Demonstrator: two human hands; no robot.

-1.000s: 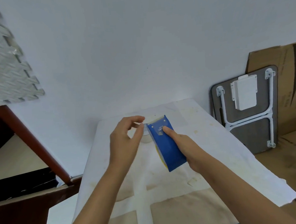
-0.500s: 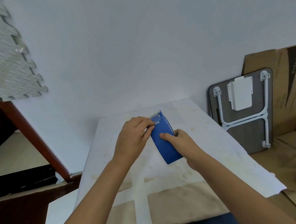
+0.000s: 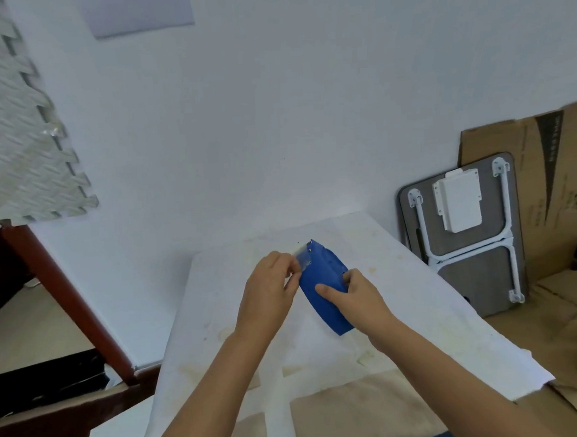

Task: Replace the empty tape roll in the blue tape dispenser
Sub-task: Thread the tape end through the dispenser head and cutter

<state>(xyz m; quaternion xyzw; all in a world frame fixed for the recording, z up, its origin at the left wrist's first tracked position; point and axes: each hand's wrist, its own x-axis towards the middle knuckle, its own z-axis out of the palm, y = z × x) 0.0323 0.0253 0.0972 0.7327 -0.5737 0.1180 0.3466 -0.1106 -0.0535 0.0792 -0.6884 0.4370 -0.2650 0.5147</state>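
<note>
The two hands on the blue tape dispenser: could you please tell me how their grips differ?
The left hand pinches at the toothed top end of the blue tape dispenser, fingers curled onto a clear strip there; the right hand grips the dispenser's middle, thumb flat across its face. The left hand comes in from the dispenser's left edge, the right hand from its right. Both hold it above the white-covered table.

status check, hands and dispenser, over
Right hand gripping blue dispenser. Left hand pinching tape at its toothed end. Nothing in the way.
</note>
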